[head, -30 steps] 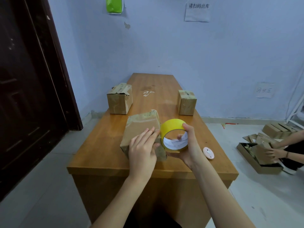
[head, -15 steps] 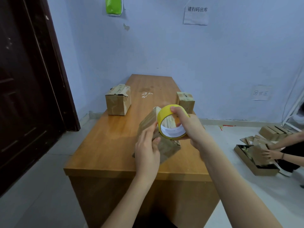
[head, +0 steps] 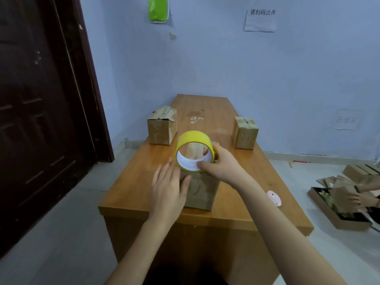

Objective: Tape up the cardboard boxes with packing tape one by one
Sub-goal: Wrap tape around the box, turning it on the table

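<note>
tape roll [head: 194,138] in right hand [head: 223,165], above box [head: 202,192]

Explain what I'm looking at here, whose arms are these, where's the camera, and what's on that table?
There is no machine. A person wears a camera on the head, so the view looks forward and down along their own arms. The right hand grips a yellow tape roll above the nearest box, fingers curled into its core. The left hand lies flat against that box. On the wooden table also stand a left box, a right box and a small pink disc.
</note>
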